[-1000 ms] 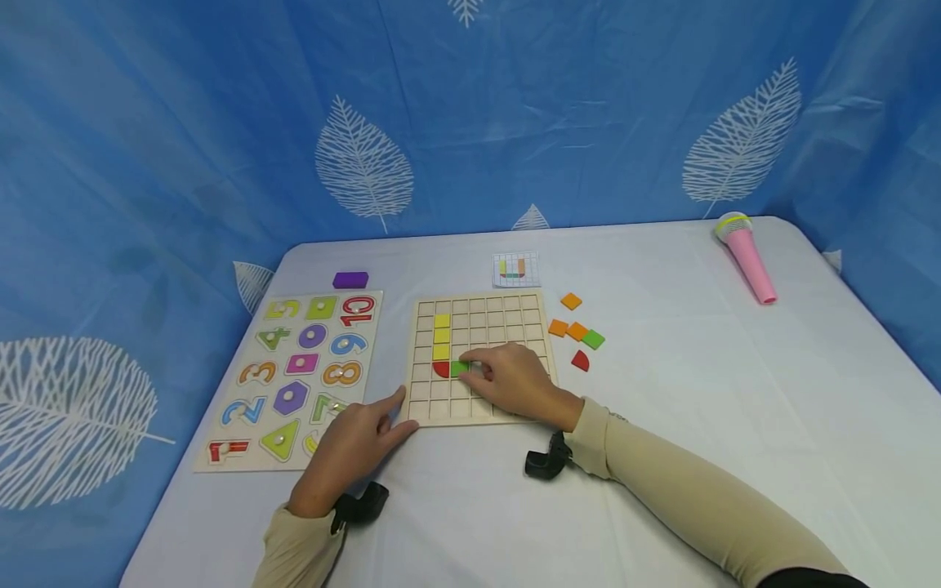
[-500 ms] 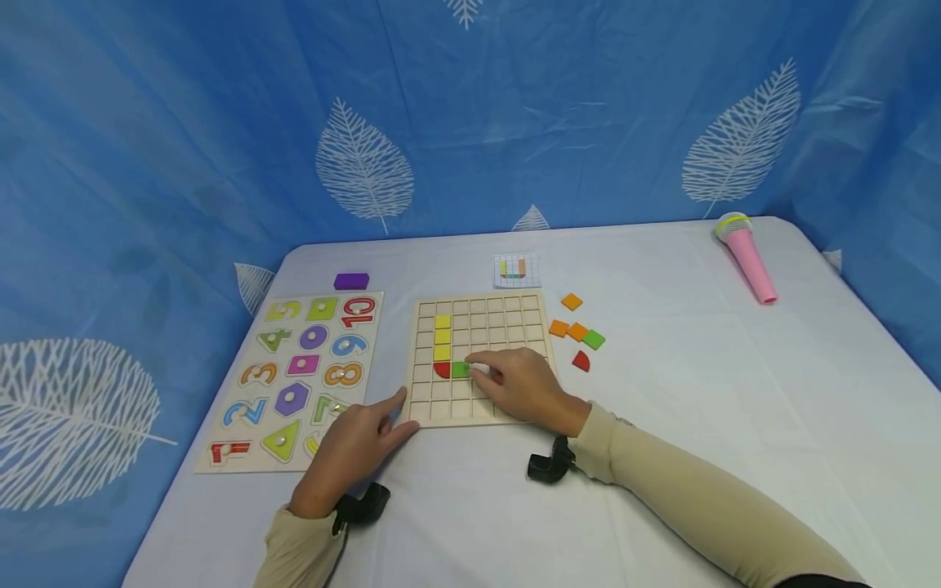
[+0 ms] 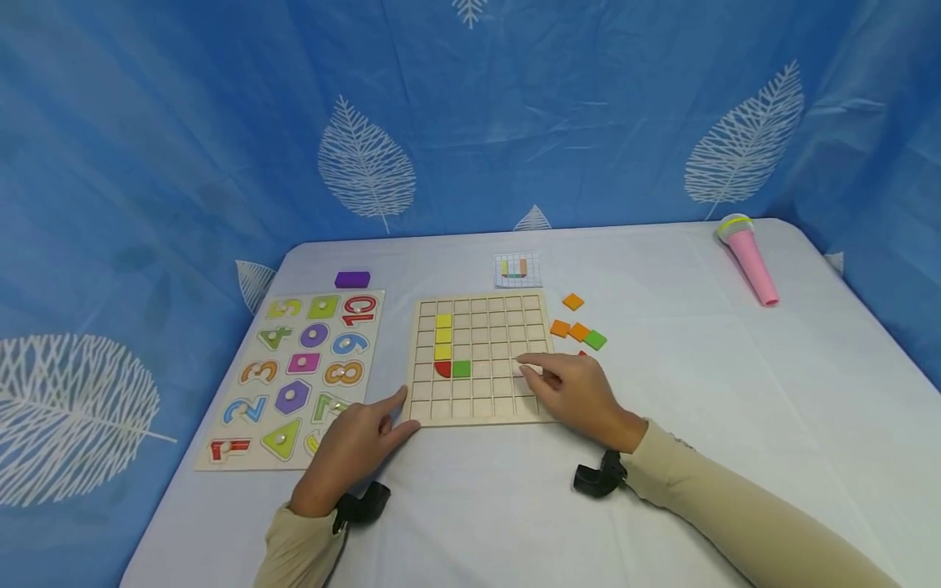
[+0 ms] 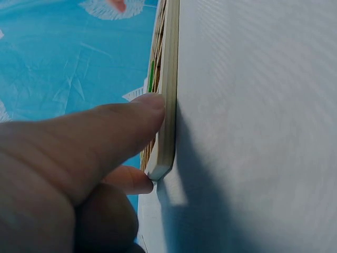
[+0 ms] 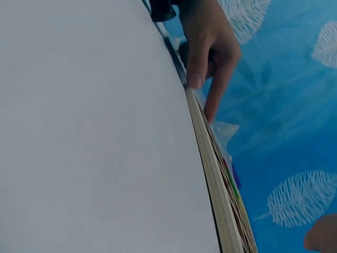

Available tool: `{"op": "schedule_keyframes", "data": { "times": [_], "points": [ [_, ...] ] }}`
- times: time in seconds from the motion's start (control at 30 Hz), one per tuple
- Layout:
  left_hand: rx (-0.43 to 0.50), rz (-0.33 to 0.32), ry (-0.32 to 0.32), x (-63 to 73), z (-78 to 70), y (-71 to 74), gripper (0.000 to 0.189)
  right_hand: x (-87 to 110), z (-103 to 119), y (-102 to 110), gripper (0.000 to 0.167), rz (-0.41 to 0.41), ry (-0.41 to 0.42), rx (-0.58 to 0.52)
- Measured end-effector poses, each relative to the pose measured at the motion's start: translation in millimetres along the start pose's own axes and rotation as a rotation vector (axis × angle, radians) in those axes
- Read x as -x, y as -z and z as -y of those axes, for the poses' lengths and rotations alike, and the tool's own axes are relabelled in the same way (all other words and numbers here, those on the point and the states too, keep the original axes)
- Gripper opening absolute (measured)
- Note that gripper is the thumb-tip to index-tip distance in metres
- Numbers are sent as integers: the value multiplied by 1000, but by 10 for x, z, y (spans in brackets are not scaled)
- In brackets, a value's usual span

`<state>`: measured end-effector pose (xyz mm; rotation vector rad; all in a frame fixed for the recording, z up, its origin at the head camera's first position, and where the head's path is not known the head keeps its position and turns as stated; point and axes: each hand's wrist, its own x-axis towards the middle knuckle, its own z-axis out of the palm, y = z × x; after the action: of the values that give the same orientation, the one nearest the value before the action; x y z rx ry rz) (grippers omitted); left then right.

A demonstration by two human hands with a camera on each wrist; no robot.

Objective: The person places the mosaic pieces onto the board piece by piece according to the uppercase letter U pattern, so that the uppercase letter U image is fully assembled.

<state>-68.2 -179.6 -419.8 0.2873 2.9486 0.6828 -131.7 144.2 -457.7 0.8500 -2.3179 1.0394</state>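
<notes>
The left hand (image 3: 354,441), thumb and index spread, touches the grid board (image 3: 481,335) at its near-left corner; yellow tiles (image 3: 443,336) sit in its left part; the right hand (image 3: 579,395) (fingertips slightly parted, seemingly empty) is over its right side.

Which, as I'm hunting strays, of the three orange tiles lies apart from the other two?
The orange tile lying farthest back, nearest the pattern card; the other two lie close together beside the loose green tile.
</notes>
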Motion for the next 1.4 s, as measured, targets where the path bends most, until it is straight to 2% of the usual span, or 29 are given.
{"op": "schedule_keyframes", "data": {
  "times": [0.27,0.53,0.8,1.13,1.4],
  "points": [
    [-2,6,-3,-21,-3,-2,63,165,-233,354,14,-67,-93,106],
    [-7,8,10,-18,-14,3,63,227,-415,566,13,-108,-141,197],
    [-1,5,18,3,-17,2,64,223,-505,644,16,-62,-258,250],
    [8,5,21,-5,-14,1,63,218,-514,652,34,34,-398,300],
    [3,9,21,-11,-23,22,63,196,-503,648,37,80,-437,315]
  ]
}}
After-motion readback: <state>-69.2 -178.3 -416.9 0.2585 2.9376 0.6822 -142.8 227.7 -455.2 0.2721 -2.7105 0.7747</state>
